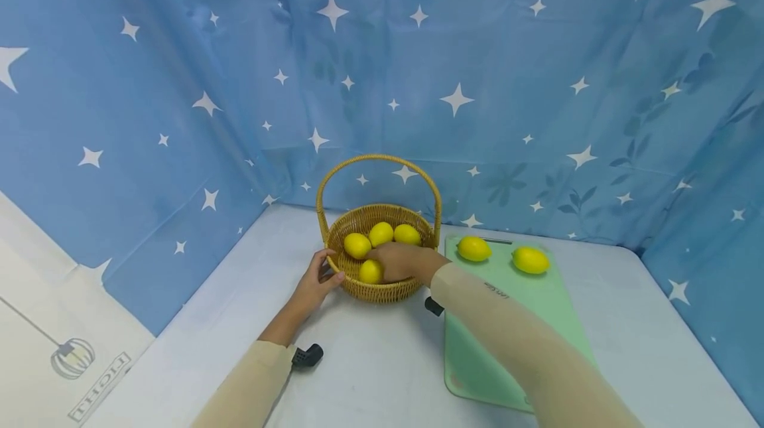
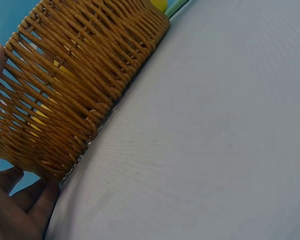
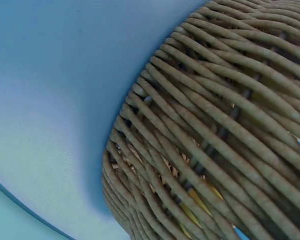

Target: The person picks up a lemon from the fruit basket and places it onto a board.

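A wicker basket (image 1: 382, 294) with a tall arched handle holds several yellow lemons, three of them along the back and left, such as one lemon (image 1: 357, 245). My left hand (image 1: 313, 284) grips the basket's left side, thumb at the rim. In the left wrist view, the fingers (image 2: 40, 202) touch the weave low down. Inside the basket, my right hand (image 1: 398, 262) holds a front lemon (image 1: 371, 272), its fingers curled against the lemon's back and right side. Some of its fingertips are hidden. The right wrist view shows only the basket's outer weave (image 3: 205, 130), not the hand.
Right of the basket, a pale green cutting board (image 1: 507, 328) lies on the white table (image 1: 358, 375). Two more lemons rest near its far end, a left one (image 1: 474, 249) and a right one (image 1: 530, 260). A blue star-patterned curtain (image 1: 382, 50) stands behind the table.
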{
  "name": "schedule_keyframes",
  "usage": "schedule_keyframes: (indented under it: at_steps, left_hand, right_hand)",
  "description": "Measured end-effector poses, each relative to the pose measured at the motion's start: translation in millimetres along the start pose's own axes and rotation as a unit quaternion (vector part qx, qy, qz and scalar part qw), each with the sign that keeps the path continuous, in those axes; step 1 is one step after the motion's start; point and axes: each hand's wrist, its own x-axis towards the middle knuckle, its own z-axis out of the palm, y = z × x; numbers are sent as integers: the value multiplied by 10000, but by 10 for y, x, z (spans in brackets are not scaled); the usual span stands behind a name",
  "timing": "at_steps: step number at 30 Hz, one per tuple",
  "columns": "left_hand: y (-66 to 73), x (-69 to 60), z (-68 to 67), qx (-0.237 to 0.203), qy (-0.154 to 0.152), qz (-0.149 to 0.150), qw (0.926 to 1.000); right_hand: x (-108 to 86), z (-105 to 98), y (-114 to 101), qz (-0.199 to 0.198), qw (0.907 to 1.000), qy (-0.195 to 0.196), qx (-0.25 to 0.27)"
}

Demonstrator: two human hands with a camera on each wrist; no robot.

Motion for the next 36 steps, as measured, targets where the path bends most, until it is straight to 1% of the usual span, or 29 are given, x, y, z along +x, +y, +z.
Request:
schedule_keyframes:
  at_steps: [6,9,13,15,19,21,24,27,29,33,36]
  left_hand:
    - [-28,3,-6,-37,-13,-42,10000]
    - [-21,-8,-2,-39,5,-54,10000]
    - [-10,-12,12,-79,13,-71,9999]
    - [-4,-12,21,-83,15,-78,9999]
    - [-6,-5,38,-75,7,-78,9999]
    - [-19,4,46,-53,-5,-99,9999]
    - [-116,44,42,-68,-18,-162,9998]
    - [-242,94,28,-37,57,-156,9999]
    - [-305,117,16,11,146,-97,9998]
    - [-337,127,3,139,290,68,9995]
    - [-332,120,3,173,336,75,9993]
  right_hand:
    - [-14,16,3,-91,9999,102,-8]
    - [-4,40,-15,-178,9996,228,-4]
    - [4,47,-33,-191,9993,314,0]
    - [-3,46,-27,-175,9992,349,27]
    - [-56,55,22,-269,9984,486,113]
    - [-102,60,50,-316,9978,553,193]
    - [-194,54,88,-248,9967,634,445]
    - [-279,34,126,-136,9942,797,709]
    - [-326,18,156,-53,9920,954,823]
    - [-400,-18,222,81,9847,1365,1080]
    - [-443,-41,265,162,9771,1648,1333]
